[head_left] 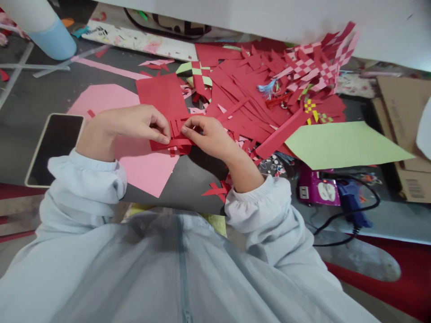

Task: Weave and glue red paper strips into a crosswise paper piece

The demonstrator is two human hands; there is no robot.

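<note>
Between my two hands are narrow red paper strips [175, 128], several standing up side by side and one lying across them in front. My left hand [144, 124] is closed, thumb and fingers pinched at the strips' left end. From the right, my right hand [207, 134] pinches the same strips with thumb and forefinger. Beneath and behind them lies a red paper sheet [163, 92], on top of a larger pink paper sheet [148, 172]. My fingers partly hide how the strips cross.
A phone [55, 143] lies by my left forearm. Red paper pieces [242, 103] and pink-and-red woven pieces [303, 67] pile up behind my right hand. To the right are a light green sheet [343, 146], a purple box [318, 188], a blue glue gun [353, 204] and cardboard [407, 121].
</note>
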